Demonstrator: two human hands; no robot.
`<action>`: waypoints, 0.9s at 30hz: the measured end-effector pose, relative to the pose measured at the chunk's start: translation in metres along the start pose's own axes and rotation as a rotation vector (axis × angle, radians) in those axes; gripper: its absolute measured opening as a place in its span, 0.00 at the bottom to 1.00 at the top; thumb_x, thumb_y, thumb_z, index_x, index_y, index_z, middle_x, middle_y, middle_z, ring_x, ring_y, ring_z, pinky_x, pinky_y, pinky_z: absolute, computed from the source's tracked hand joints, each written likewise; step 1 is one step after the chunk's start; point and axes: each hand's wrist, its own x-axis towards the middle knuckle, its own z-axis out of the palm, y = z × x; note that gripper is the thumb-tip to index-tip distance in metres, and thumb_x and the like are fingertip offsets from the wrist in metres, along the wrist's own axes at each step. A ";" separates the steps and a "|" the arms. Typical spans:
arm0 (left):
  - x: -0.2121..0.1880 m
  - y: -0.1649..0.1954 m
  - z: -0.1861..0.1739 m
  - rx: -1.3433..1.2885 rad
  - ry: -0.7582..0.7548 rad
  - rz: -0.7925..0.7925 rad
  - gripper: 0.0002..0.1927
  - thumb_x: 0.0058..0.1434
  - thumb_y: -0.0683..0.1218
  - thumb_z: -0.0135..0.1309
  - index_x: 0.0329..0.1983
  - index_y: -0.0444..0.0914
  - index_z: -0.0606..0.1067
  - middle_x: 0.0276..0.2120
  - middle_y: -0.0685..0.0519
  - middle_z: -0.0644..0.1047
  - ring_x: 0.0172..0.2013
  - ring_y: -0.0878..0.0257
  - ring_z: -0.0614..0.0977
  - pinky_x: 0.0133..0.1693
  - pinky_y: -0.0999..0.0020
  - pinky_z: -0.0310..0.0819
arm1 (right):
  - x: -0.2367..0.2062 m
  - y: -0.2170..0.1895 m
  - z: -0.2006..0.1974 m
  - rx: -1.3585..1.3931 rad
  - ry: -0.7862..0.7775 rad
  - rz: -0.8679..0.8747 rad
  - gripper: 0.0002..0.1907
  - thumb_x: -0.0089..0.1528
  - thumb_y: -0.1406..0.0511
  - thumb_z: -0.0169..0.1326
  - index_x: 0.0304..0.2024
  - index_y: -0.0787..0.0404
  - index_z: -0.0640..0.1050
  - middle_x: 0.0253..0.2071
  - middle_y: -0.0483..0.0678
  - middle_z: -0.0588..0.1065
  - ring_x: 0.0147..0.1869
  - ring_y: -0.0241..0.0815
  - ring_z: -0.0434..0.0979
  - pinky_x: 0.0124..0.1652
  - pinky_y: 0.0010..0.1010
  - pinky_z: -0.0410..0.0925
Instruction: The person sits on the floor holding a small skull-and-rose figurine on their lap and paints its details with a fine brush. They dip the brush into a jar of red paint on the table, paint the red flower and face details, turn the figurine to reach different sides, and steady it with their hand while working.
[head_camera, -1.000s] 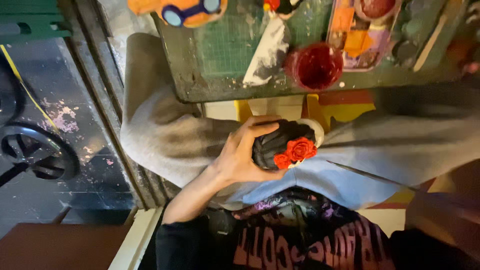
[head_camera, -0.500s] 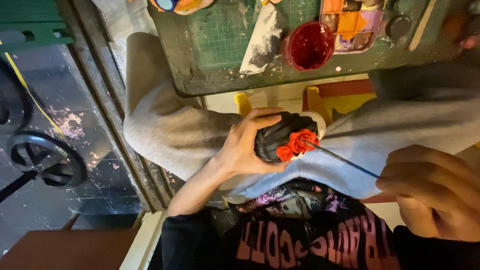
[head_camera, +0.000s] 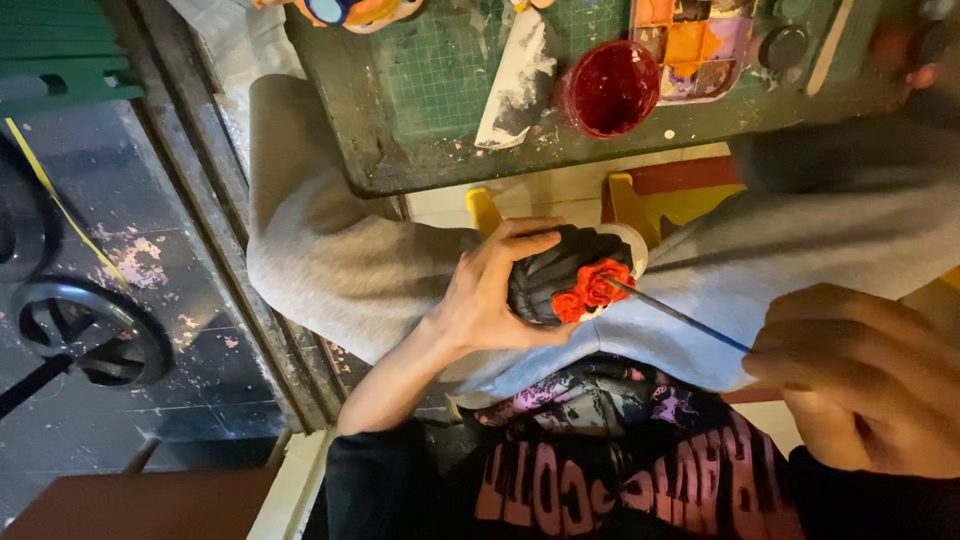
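Figurine (head_camera: 560, 280), dark with ridged black hair and red-orange flowers (head_camera: 592, 290), sits over the lap in grey trousers, below the green worktable's (head_camera: 400, 150) edge. Left hand (head_camera: 490, 295) wraps closed around its left side. Right hand (head_camera: 865, 380) pinches a thin paintbrush (head_camera: 680, 317), tip touching the flowers.

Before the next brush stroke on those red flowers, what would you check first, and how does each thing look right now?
1. Left hand grips the dark figurine firmly: ok.
2. Right hand holds the thin brush: ok.
3. Brush tip meets the red flowers: ok.
4. Paint left on the tip: cannot tell.
5. Red paint cup upright on the green table: ok.
6. Paint palette lies beside the cup: ok.
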 end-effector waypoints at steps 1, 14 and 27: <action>0.000 0.000 0.000 -0.004 0.001 0.001 0.44 0.46 0.50 0.76 0.62 0.39 0.64 0.62 0.43 0.73 0.59 0.48 0.81 0.58 0.57 0.80 | 0.000 0.000 0.000 -0.010 -0.012 0.024 0.09 0.65 0.67 0.53 0.45 0.65 0.74 0.35 0.49 0.76 0.39 0.49 0.80 0.38 0.40 0.74; -0.001 -0.001 0.000 0.010 0.005 0.023 0.45 0.45 0.50 0.76 0.63 0.39 0.64 0.62 0.43 0.73 0.58 0.47 0.82 0.58 0.57 0.80 | -0.008 -0.006 -0.003 -0.041 -0.016 0.054 0.08 0.65 0.69 0.51 0.46 0.65 0.74 0.36 0.48 0.76 0.39 0.48 0.79 0.38 0.41 0.74; -0.002 -0.002 0.000 -0.003 0.026 0.027 0.45 0.46 0.50 0.76 0.62 0.40 0.63 0.61 0.41 0.74 0.57 0.46 0.82 0.57 0.56 0.81 | 0.001 -0.005 -0.001 -0.007 0.017 -0.077 0.09 0.65 0.70 0.51 0.47 0.69 0.72 0.33 0.51 0.76 0.35 0.48 0.79 0.34 0.38 0.73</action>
